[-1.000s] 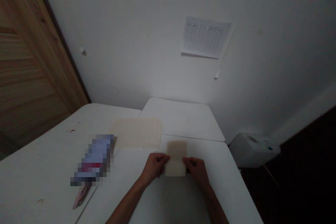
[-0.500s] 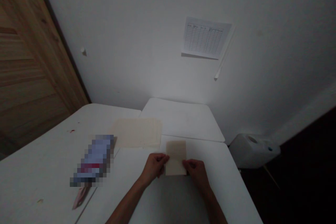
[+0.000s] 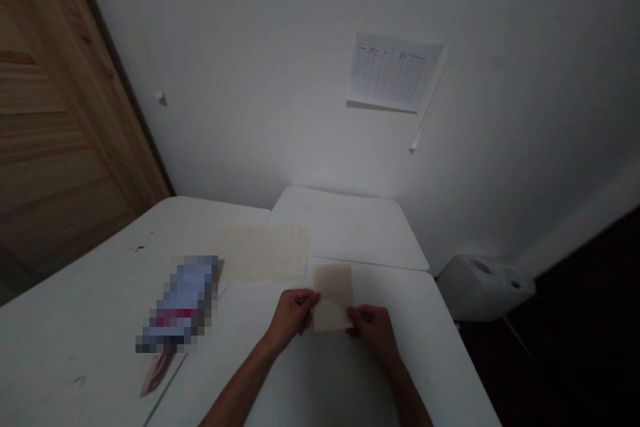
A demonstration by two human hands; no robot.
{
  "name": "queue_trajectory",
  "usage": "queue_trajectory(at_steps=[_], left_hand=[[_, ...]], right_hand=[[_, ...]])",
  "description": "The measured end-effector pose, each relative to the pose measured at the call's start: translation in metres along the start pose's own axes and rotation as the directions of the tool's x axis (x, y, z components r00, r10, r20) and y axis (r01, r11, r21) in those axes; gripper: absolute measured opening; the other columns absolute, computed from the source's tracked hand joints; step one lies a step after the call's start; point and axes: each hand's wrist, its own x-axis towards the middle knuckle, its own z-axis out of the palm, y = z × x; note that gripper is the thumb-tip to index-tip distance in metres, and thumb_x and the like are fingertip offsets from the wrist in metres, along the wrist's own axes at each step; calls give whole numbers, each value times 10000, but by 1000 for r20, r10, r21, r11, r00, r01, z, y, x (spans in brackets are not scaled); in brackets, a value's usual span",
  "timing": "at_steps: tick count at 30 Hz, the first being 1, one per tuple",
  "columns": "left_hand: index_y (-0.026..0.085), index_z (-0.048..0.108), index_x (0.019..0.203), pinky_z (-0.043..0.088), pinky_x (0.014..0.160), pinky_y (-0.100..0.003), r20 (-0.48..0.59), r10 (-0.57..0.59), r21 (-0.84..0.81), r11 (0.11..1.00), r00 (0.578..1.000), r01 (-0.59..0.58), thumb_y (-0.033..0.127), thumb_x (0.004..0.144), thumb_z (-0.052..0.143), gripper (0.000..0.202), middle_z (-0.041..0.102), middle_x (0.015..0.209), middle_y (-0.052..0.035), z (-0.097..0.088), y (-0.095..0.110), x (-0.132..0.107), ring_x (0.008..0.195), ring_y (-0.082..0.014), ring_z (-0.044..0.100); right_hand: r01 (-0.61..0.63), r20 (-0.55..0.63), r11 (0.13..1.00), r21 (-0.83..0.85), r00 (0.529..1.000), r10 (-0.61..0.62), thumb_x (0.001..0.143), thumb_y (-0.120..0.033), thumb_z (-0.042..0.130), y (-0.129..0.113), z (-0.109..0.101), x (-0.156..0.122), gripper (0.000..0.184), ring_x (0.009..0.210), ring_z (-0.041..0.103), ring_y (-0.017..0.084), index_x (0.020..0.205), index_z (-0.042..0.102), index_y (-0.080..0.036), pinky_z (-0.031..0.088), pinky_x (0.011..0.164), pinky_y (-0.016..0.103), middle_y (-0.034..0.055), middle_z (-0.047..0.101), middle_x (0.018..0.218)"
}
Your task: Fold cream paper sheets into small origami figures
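A wooden panel point(image 3: 65, 113) is rising along the left side of the room, and a white wall point(image 3: 260, 80) is filling the space behind two white counter sections that are meeting in the middle. On the nearer white counter point(image 3: 85, 340), a small red mark point(image 3: 139, 248) is showing near the far edge. A package point(image 3: 180, 303), too blurred to read, is lying there with a pink item point(image 3: 156, 373) poking out beneath it. Just right of the package, a stack of beige paper point(image 3: 263, 252) is resting across the seam, reaching onto the far counter point(image 3: 360, 227).

The person's left hand point(image 3: 293, 320) is closed in a narrow pinch on the left edge of a small beige sheet point(image 3: 333, 297), and the right hand point(image 3: 375, 333) is pinching its lower right corner. The sheet is sitting between the hands, just in front of the stack, slightly askew; whether it is touching the counter is hard to tell. Nothing is standing between the hands.

Up on the wall, a printed chart point(image 3: 395, 72) is hanging beside a thin white strip point(image 3: 427, 103). Farther right, a white plastic container point(image 3: 483, 287) is sitting beyond the counter's edge.
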Motion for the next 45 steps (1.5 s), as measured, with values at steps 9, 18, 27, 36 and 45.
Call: queue_trajectory(at_steps=[9, 18, 27, 36, 45], left_hand=[[140, 610, 652, 185, 314, -193, -13, -1, -2, 1000, 1000, 1, 628, 754, 597, 499, 458, 350, 49, 2, -1, 0, 272, -66, 312], [138, 619, 660, 200, 307, -191, 7, -6, 8, 1000, 1000, 6, 657, 740, 598, 526, 450, 361, 55, 4, -3, -1, 273, -69, 325], [151, 587, 643, 209, 308, -191, -39, 17, 41, 999, 999, -15, 648, 763, 572, 512, 438, 360, 56, 8, -2, -2, 281, -73, 324], [176, 597, 1170, 540, 666, -321, -108, 394, 326, 882, 913, -342, 307, 828, 547, 369, 652, 1070, -121, 5, 1, -9, 844, -213, 632], [237, 616, 1155, 476, 929, -437, 326, 737, 542, 367, 592, -756, 89, 805, 528, 391, 657, 1135, -98, 10, -1, -15, 1089, -241, 560]], right_hand=[[-15, 48, 998, 56, 999, 13, 644, -688, 684, -1, 2, 1, 571, 597, 661, 205, 700, 704, -120, 516, 559, 276, 71, 678, 674], [-19, -7, 972, 235, 1000, 21, 643, -637, 725, -1, 5, 1, 503, 598, 630, 173, 716, 658, -144, 549, 570, 289, 24, 638, 672], [-23, 11, 992, 122, 1000, 22, 679, -645, 694, -4, 6, 0, 533, 630, 677, 211, 763, 687, -119, 537, 564, 274, 70, 689, 728], [-83, -146, 982, 173, 983, 109, 597, -625, 756, 2, 3, 5, 587, 535, 661, 195, 839, 692, -94, 534, 504, 272, 83, 699, 701], [-88, -145, 964, 250, 981, 127, 573, -547, 798, -8, -6, 4, 824, 464, 620, 172, 1224, 557, -104, 526, 471, 278, 19, 675, 597]])
